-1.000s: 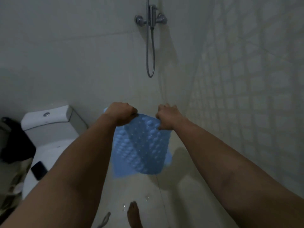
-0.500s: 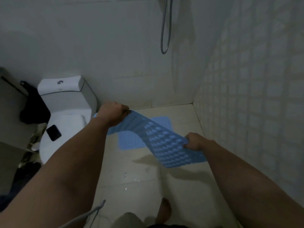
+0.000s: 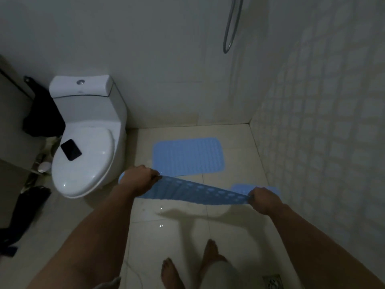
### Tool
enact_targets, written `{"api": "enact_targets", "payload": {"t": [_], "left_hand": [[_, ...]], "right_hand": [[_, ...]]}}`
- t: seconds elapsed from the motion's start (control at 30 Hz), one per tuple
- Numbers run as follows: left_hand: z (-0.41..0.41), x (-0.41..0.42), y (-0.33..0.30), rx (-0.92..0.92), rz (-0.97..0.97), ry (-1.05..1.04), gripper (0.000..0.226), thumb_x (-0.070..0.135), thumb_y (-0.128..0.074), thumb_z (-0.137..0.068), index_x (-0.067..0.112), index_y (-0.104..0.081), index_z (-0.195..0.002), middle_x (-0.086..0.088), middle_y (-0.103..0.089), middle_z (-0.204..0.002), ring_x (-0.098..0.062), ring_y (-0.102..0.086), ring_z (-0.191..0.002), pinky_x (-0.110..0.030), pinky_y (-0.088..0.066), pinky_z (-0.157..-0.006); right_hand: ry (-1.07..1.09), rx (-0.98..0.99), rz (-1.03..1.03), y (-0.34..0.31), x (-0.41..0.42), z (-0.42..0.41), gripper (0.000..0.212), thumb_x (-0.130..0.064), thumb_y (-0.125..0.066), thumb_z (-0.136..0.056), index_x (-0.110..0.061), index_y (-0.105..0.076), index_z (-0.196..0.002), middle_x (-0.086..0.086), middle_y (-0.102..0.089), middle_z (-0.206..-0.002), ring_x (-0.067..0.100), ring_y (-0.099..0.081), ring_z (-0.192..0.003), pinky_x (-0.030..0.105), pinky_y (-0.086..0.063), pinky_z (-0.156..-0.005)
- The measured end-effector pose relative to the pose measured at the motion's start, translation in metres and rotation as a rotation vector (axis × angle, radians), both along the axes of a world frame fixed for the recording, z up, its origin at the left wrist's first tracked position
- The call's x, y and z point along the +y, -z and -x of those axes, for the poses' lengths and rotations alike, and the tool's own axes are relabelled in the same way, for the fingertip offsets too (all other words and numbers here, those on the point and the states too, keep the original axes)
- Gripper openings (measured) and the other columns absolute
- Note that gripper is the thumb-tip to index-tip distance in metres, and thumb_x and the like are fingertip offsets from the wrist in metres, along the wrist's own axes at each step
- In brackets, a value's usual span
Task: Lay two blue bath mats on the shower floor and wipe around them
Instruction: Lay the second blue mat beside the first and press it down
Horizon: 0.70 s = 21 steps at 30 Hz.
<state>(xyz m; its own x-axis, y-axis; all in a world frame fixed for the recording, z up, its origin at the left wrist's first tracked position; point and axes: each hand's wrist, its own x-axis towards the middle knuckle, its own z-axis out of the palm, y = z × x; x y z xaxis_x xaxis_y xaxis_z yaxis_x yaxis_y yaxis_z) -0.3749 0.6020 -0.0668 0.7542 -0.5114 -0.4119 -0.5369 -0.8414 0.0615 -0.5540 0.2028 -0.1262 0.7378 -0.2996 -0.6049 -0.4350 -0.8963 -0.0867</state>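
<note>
One blue bath mat [image 3: 188, 157] lies flat on the shower floor [image 3: 179, 232] near the back wall. A second blue mat [image 3: 193, 191], bumpy with suction cups, is stretched out almost level just above the floor in front of the first. My left hand [image 3: 139, 180] grips its left end beside the toilet. My right hand [image 3: 263, 198] grips its right end near the tiled wall. The mat's far right corner touches or nearly touches the floor.
A white toilet [image 3: 87, 140] with a black phone [image 3: 70, 150] on its lid stands at the left. Dark clothes [image 3: 42, 113] hang beyond it. The shower hose [image 3: 230, 28] hangs on the back wall. My bare feet [image 3: 173, 272] stand below, with a floor drain [image 3: 273, 281] at the bottom right.
The mat went from hanging bunched at chest height to spread wide and low over the floor. My hands moved apart and down, and my view tilted toward the floor.
</note>
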Motion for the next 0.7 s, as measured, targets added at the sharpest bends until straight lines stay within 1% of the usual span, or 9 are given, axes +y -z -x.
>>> {"api": "enact_targets", "payload": {"t": [0.13, 0.2, 0.23, 0.3, 0.4, 0.47, 0.53, 0.63, 0.7], "left_hand": [[0.019, 0.021, 0.046, 0.156, -0.059, -0.053, 0.039, 0.053, -0.035, -0.105, 0.039, -0.068, -0.121, 0.003, -0.073, -0.118, -0.021, -0.066, -0.109, -0.039, -0.050, -0.095], [0.023, 0.026, 0.069, 0.230, -0.102, -0.077, 0.038, 0.053, -0.037, -0.104, 0.039, -0.069, -0.119, 0.005, -0.072, -0.121, -0.019, -0.065, -0.112, -0.040, -0.048, -0.100], [0.024, 0.028, 0.081, 0.260, -0.124, -0.103, 0.037, 0.053, -0.038, -0.103, 0.040, -0.069, -0.119, 0.007, -0.070, -0.124, -0.018, -0.064, -0.114, -0.039, -0.047, -0.101], [0.015, 0.028, 0.109, 0.327, -0.184, -0.163, 0.037, 0.055, -0.040, -0.102, 0.040, -0.068, -0.121, 0.009, -0.067, -0.129, -0.015, -0.062, -0.119, -0.037, -0.045, -0.102], [-0.028, 0.015, 0.162, 0.447, -0.220, -0.225, 0.037, 0.057, -0.046, -0.098, 0.038, -0.069, -0.119, 0.007, -0.066, -0.130, -0.015, -0.061, -0.119, -0.035, -0.047, -0.100], [-0.070, 0.000, 0.197, 0.440, -0.207, -0.252, 0.040, 0.056, -0.045, -0.100, 0.032, -0.069, -0.121, 0.004, -0.066, -0.130, -0.016, -0.062, -0.117, -0.034, -0.047, -0.100], [-0.111, -0.019, 0.225, 0.365, -0.182, -0.280, 0.040, 0.051, -0.042, -0.104, 0.030, -0.064, -0.130, 0.002, -0.062, -0.137, -0.018, -0.058, -0.125, -0.034, -0.043, -0.105], [-0.160, -0.061, 0.288, 0.203, -0.145, -0.351, 0.051, 0.050, -0.044, -0.103, 0.034, -0.039, -0.152, 0.001, -0.040, -0.160, -0.027, -0.031, -0.150, -0.051, -0.025, -0.121], [-0.168, -0.087, 0.314, 0.157, -0.118, -0.380, 0.061, 0.050, -0.047, -0.102, 0.034, -0.028, -0.157, 0.000, -0.027, -0.166, -0.030, -0.019, -0.155, -0.055, -0.020, -0.123]], "right_hand": [[-0.047, 0.063, -0.012, 0.025, 0.009, 0.020, 0.020, -0.038, -0.054, -0.096, -0.025, -0.070, -0.094, 0.002, -0.069, -0.098, 0.021, -0.067, -0.099, 0.027, -0.045, -0.075], [-0.057, 0.104, -0.035, 0.045, 0.008, 0.025, 0.032, -0.050, -0.051, -0.096, -0.023, -0.068, -0.102, 0.002, -0.068, -0.107, 0.022, -0.066, -0.105, 0.027, -0.044, -0.078], [-0.050, 0.139, -0.047, 0.053, 0.008, 0.024, 0.034, -0.052, -0.051, -0.095, -0.024, -0.067, -0.104, 0.003, -0.069, -0.111, 0.022, -0.066, -0.107, 0.027, -0.044, -0.079], [-0.087, 0.209, -0.055, 0.069, 0.007, 0.007, 0.030, -0.047, -0.052, -0.094, -0.025, -0.068, -0.107, 0.005, -0.066, -0.121, 0.024, -0.063, -0.114, 0.029, -0.047, -0.088], [-0.159, 0.269, -0.096, 0.101, -0.011, -0.052, 0.039, -0.047, -0.052, -0.095, -0.022, -0.065, -0.124, 0.005, -0.058, -0.136, 0.024, -0.055, -0.127, 0.032, -0.045, -0.100], [-0.167, 0.264, -0.088, 0.137, -0.029, -0.100, 0.045, -0.050, -0.054, -0.093, -0.023, -0.060, -0.129, 0.004, -0.056, -0.140, 0.024, -0.053, -0.129, 0.033, -0.044, -0.102], [-0.175, 0.207, -0.043, 0.165, -0.042, -0.154, 0.047, -0.050, -0.053, -0.094, -0.025, -0.054, -0.134, 0.004, -0.054, -0.142, 0.025, -0.051, -0.132, 0.036, -0.043, -0.105], [-0.149, 0.110, 0.007, 0.221, -0.057, -0.240, 0.049, -0.039, -0.049, -0.097, -0.024, -0.045, -0.144, 0.009, -0.051, -0.142, 0.031, -0.049, -0.131, 0.046, -0.037, -0.108], [-0.125, 0.068, 0.004, 0.249, -0.055, -0.279, 0.051, -0.035, -0.050, -0.097, -0.021, -0.041, -0.145, 0.012, -0.049, -0.142, 0.035, -0.047, -0.130, 0.049, -0.036, -0.107]]}}
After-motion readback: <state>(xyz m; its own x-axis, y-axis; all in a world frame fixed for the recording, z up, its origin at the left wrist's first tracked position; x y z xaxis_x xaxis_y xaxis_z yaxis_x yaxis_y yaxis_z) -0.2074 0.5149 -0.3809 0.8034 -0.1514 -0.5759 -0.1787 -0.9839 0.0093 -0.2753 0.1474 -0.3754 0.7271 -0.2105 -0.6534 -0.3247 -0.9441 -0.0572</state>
